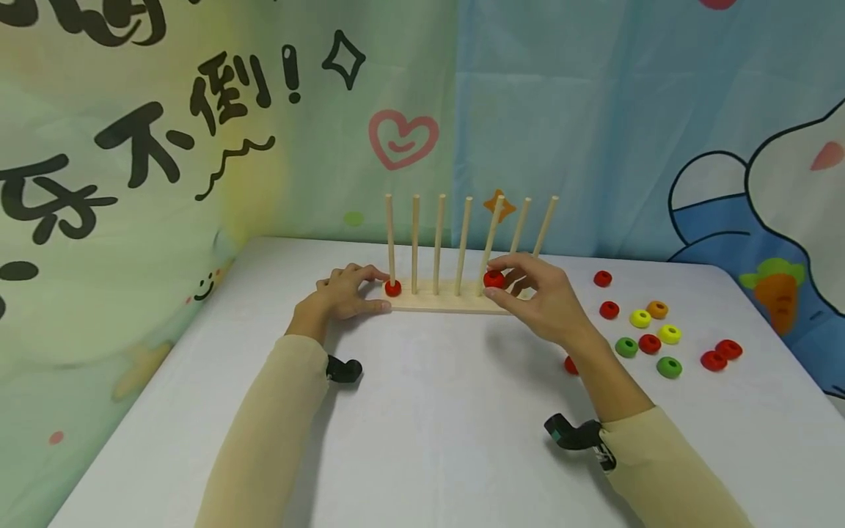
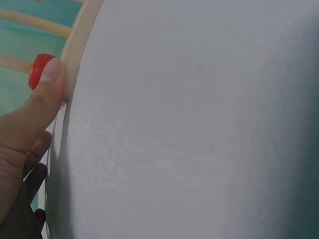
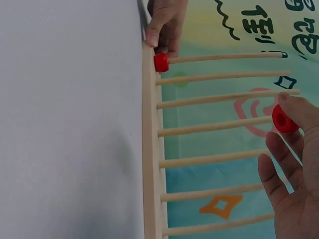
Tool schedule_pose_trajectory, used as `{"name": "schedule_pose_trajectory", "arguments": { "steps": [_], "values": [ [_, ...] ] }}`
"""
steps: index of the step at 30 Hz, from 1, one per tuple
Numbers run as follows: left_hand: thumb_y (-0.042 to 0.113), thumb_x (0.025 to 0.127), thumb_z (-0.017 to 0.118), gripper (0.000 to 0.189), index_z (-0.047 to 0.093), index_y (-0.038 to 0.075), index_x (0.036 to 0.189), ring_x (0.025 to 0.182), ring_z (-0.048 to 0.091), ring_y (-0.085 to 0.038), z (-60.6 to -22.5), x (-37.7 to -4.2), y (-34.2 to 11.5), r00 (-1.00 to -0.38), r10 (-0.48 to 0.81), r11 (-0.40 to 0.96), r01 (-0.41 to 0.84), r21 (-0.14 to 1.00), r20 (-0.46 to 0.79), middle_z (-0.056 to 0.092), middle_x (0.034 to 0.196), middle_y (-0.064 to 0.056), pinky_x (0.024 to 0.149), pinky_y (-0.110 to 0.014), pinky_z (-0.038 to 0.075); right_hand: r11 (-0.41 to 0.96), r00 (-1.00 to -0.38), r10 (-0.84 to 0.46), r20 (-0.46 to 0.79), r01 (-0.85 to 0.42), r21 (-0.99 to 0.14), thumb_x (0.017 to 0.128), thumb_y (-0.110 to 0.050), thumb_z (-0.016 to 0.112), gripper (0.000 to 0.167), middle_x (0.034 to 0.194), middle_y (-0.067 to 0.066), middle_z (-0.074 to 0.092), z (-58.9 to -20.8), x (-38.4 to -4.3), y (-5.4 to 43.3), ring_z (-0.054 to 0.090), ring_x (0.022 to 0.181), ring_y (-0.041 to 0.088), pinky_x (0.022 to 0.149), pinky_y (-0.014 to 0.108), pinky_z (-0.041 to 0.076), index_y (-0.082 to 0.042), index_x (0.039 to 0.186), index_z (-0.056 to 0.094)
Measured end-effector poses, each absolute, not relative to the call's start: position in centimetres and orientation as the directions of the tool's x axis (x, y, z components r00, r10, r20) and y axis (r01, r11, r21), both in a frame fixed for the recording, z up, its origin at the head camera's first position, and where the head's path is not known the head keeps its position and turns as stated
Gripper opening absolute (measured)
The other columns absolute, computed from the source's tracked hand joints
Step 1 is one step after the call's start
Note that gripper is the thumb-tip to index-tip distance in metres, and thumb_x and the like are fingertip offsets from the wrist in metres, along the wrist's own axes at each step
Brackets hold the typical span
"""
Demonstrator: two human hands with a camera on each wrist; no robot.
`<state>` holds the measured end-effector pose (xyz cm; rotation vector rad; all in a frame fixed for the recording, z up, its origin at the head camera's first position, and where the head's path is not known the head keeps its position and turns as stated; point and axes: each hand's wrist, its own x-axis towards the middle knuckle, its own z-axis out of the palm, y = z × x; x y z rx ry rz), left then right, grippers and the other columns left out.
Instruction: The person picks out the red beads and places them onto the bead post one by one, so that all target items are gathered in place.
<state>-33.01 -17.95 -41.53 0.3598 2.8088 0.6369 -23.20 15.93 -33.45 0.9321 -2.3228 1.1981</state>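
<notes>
A wooden peg rack (image 1: 449, 302) with several upright pegs stands at the far part of the table. At its left end, my left hand (image 1: 343, 293) holds the base, with the thumb (image 2: 46, 89) along the front edge. One red bead (image 1: 392, 289) sits at the bottom of the leftmost peg, beside that hand. My right hand (image 1: 551, 297) pinches another red bead (image 3: 285, 119) between thumb and finger, its hole visible in the right wrist view. In the head view this bead is in front of the right-hand pegs, and the hand hides part of the base.
Loose beads lie on the right of the white table (image 1: 422, 440): several red beads (image 1: 650, 344), green beads (image 1: 670, 367), yellow beads (image 1: 670, 334) and an orange bead (image 1: 657, 309). One red bead (image 1: 571, 365) is partly hidden by my right wrist. A printed curtain (image 1: 561, 132) hangs behind.
</notes>
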Motion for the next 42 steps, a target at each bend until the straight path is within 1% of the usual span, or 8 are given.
{"name": "schedule_pose_trajectory", "arguments": {
  "steps": [2,9,13,18,27,30,37,42],
  "values": [
    [0.070,0.076,0.069,0.072,0.048,0.041,0.139,0.135,0.029,-0.034,-41.5,-33.0,-18.0,-0.941,0.290,0.873,0.186,0.450,-0.173,0.039,0.146,-0.002,0.104,-0.063,0.022,0.394,-0.710,-0.384,0.590,-0.704,-0.591,0.081,0.006,0.077,0.038,0.099,0.015,0.069,-33.4,-23.5,15.6,0.065,0.083,0.025,0.071,0.045,0.056,0.003,0.116,0.064],
    [0.069,0.077,0.070,0.071,0.049,0.040,0.138,0.134,0.030,-0.034,-41.5,-32.9,-18.0,-0.942,0.287,0.874,0.184,0.449,-0.173,0.041,0.145,-0.002,0.104,-0.063,0.022,0.310,-0.682,-0.388,0.620,-0.730,-0.609,0.081,0.008,0.076,0.035,0.098,0.017,0.070,-33.0,-24.2,14.1,0.065,0.081,0.027,0.071,0.033,0.054,0.005,0.114,0.064],
    [0.069,0.076,0.070,0.071,0.049,0.041,0.138,0.134,0.030,-0.033,-41.4,-32.9,-18.0,-0.944,0.281,0.875,0.178,0.451,-0.173,0.041,0.145,-0.001,0.104,-0.063,0.021,0.296,-0.671,-0.381,0.636,-0.740,-0.603,0.081,0.008,0.076,0.035,0.097,0.018,0.070,-32.6,-24.5,13.3,0.065,0.079,0.028,0.070,0.033,0.054,0.006,0.114,0.064],
    [0.069,0.076,0.070,0.071,0.049,0.041,0.138,0.133,0.030,-0.033,-41.4,-33.0,-18.0,-0.944,0.280,0.876,0.179,0.447,-0.172,0.041,0.144,-0.001,0.104,-0.062,0.022,0.287,-0.662,-0.379,0.646,-0.748,-0.598,0.081,0.007,0.075,0.035,0.099,0.018,0.069,-31.9,-24.8,12.3,0.065,0.079,0.027,0.069,0.035,0.054,0.005,0.115,0.064],
    [0.070,0.075,0.070,0.071,0.050,0.042,0.137,0.133,0.031,-0.033,-41.6,-33.1,-18.0,-0.945,0.280,0.876,0.177,0.449,-0.172,0.042,0.143,0.000,0.104,-0.063,0.022,0.188,-0.655,-0.379,0.654,-0.746,-0.638,0.082,0.009,0.073,0.035,0.104,0.022,0.066,-31.7,-25.5,10.1,0.065,0.076,0.031,0.067,0.038,0.053,0.010,0.116,0.062],
    [0.072,0.075,0.069,0.071,0.050,0.043,0.137,0.132,0.032,-0.032,-41.6,-33.1,-18.0,-0.944,0.282,0.875,0.181,0.449,-0.171,0.042,0.143,0.000,0.103,-0.062,0.023,0.181,-0.661,-0.382,0.646,-0.739,-0.649,0.083,0.009,0.073,0.035,0.105,0.021,0.066,-31.6,-25.6,9.4,0.065,0.076,0.030,0.068,0.038,0.052,0.008,0.116,0.063],
    [0.072,0.075,0.068,0.070,0.050,0.044,0.137,0.132,0.032,-0.033,-41.5,-33.0,-18.1,-0.945,0.286,0.873,0.187,0.450,-0.161,0.042,0.143,0.001,0.102,-0.062,0.023,0.165,-0.651,-0.377,0.659,-0.747,-0.644,0.083,0.007,0.073,0.034,0.105,0.021,0.065,-31.9,-26.1,8.1,0.065,0.075,0.031,0.067,0.046,0.052,0.006,0.116,0.062],
    [0.071,0.075,0.069,0.070,0.049,0.044,0.137,0.133,0.031,-0.033,-41.5,-33.0,-18.1,-0.946,0.278,0.878,0.181,0.444,-0.165,0.042,0.143,0.001,0.103,-0.062,0.023,0.170,-0.664,-0.367,0.651,-0.737,-0.654,0.085,0.005,0.072,0.033,0.106,0.021,0.063,-32.2,-26.4,7.2,0.065,0.076,0.031,0.069,0.049,0.053,0.006,0.116,0.062]
  ]
}}
